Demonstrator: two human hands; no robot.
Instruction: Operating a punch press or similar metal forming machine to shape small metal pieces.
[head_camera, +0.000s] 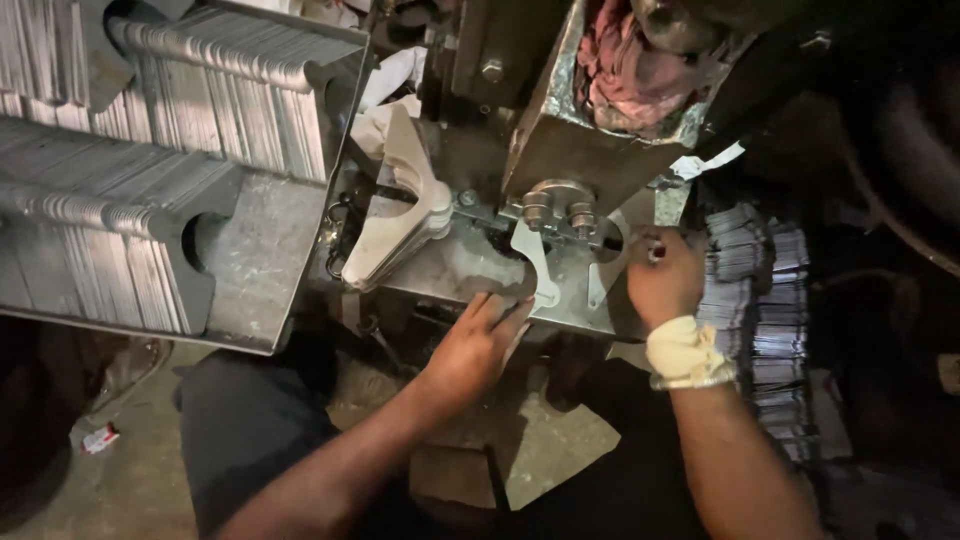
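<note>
My left hand rests with fingers together against the front edge of the press bed, touching a flat cut metal blank that lies under the die. My right hand, its wrist wrapped in a pale cloth band, is closed on the right end of a metal piece by the die's bolts. A small stack of shaped blanks leans on the bed to the left.
A steel tray at left holds long rows of stacked thin metal blanks. Another pile of finished blanks stands right of my right wrist. A pink rag sits on the machine head. My knees and a dusty floor lie below.
</note>
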